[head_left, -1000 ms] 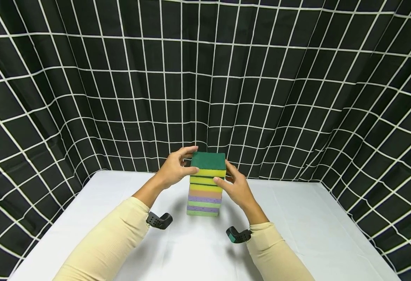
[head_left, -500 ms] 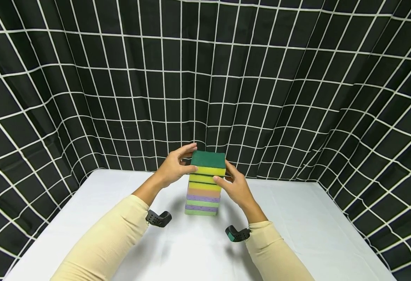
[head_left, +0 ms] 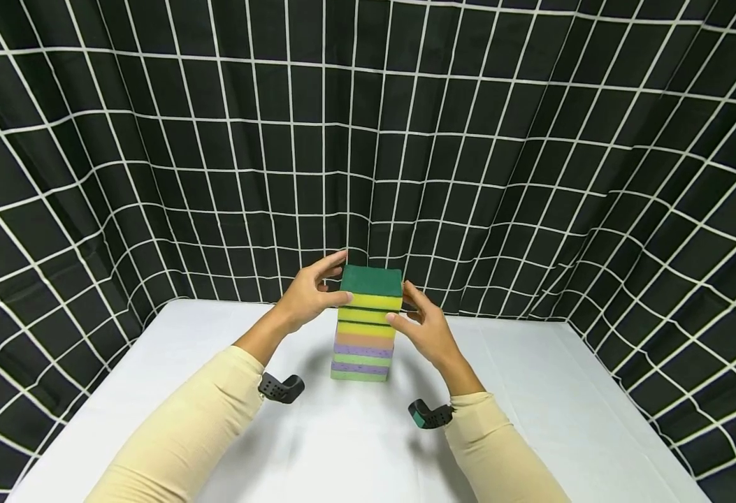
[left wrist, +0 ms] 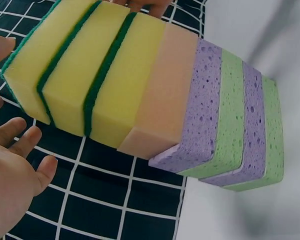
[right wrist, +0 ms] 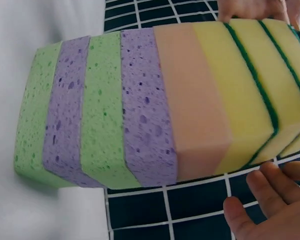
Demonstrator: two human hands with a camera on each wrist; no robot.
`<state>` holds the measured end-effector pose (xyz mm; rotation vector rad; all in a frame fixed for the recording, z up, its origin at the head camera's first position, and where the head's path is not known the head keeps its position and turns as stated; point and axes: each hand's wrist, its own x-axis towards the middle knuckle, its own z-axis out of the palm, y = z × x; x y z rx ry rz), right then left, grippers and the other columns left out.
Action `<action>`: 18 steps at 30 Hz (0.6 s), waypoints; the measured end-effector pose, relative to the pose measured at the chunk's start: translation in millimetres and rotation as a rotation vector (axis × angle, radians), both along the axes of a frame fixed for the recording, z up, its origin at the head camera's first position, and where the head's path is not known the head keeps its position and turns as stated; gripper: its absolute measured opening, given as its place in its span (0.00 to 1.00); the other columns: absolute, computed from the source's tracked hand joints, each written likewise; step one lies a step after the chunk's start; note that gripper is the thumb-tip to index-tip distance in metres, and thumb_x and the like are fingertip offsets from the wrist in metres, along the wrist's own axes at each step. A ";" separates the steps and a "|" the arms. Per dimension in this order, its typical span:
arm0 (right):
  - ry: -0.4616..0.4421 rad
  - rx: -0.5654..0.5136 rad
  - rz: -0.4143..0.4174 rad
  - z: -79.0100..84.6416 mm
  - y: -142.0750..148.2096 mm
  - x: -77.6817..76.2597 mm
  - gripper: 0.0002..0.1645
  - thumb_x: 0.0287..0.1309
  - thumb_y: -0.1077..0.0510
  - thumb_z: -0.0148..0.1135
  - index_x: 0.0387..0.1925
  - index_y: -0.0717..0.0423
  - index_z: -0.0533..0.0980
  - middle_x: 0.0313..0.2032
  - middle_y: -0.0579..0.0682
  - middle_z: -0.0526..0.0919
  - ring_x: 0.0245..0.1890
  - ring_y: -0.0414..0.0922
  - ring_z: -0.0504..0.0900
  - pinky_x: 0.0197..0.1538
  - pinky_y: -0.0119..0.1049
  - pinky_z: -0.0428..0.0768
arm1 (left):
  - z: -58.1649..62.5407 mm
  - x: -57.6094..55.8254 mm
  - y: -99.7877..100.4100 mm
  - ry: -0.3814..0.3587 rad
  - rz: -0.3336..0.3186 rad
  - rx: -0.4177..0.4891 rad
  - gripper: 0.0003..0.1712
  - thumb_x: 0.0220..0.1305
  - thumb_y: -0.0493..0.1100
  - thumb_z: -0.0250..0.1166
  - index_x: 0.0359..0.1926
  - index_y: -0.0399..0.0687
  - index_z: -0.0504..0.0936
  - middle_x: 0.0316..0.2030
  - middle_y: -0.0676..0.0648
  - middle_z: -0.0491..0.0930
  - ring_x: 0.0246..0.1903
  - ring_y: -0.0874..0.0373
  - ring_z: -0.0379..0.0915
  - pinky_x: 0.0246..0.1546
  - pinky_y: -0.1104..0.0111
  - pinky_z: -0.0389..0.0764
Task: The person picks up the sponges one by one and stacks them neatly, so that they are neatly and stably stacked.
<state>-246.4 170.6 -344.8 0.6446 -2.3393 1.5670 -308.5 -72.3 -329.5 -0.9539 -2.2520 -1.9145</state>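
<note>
A tall stack of sponges stands on the white table. On top is a yellow sponge with a dark green scouring side (head_left: pixel 372 281) facing up. More yellow-and-green sponges lie under it, then a peach layer (left wrist: pixel 165 80), then alternating purple (right wrist: pixel 144 110) and pale green (right wrist: pixel 102 110) porous layers. My left hand (head_left: pixel 305 297) is beside the top of the stack, thumb and fingers spread; in the left wrist view its fingers are apart from the sponges. On the other side, my right hand (head_left: pixel 429 332) has loosely bent fingers close to the yellow layers; whether they touch is unclear.
The white table (head_left: pixel 531 391) spreads around the stack. A black cloth with a white grid (head_left: pixel 368 126) hangs behind and at both sides, close to the far table edge. A dark strap sits on each wrist (head_left: pixel 282 388).
Both hands have eased slightly away from the stack, the left one to the left and the right one to the right. The stack stays upright; the head view has shifted a little.
</note>
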 end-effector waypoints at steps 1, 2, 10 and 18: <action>0.002 0.003 0.005 1.6 1.6 0.6 0.42 0.63 0.63 0.60 0.71 0.71 0.51 0.68 0.66 0.59 0.66 0.59 0.61 0.62 0.59 0.64 | 0.7 0.1 -1.3 0.003 0.008 -0.008 0.44 0.57 0.35 0.67 0.73 0.46 0.60 0.70 0.44 0.59 0.66 0.49 0.58 0.56 0.54 0.67; 0.004 0.003 0.012 3.2 3.4 1.1 0.42 0.63 0.63 0.59 0.71 0.72 0.50 0.68 0.67 0.58 0.66 0.60 0.60 0.62 0.58 0.63 | 1.8 0.6 -3.1 0.010 0.015 -0.013 0.43 0.58 0.36 0.67 0.73 0.45 0.59 0.70 0.43 0.58 0.66 0.49 0.57 0.57 0.53 0.66; 0.066 0.020 -0.042 13.7 24.8 -8.2 0.35 0.68 0.63 0.54 0.70 0.71 0.53 0.66 0.66 0.61 0.66 0.58 0.62 0.61 0.50 0.68 | 15.5 8.0 -22.6 0.149 0.212 -0.205 0.39 0.66 0.52 0.61 0.73 0.47 0.59 0.71 0.43 0.56 0.68 0.47 0.53 0.63 0.47 0.60; 0.243 0.131 -0.137 38.1 50.1 -15.5 0.36 0.67 0.55 0.56 0.71 0.63 0.57 0.66 0.58 0.64 0.65 0.52 0.64 0.61 0.52 0.68 | 40.9 16.8 -42.9 0.427 0.471 -0.421 0.40 0.65 0.59 0.60 0.72 0.45 0.62 0.71 0.42 0.56 0.68 0.38 0.50 0.60 0.41 0.52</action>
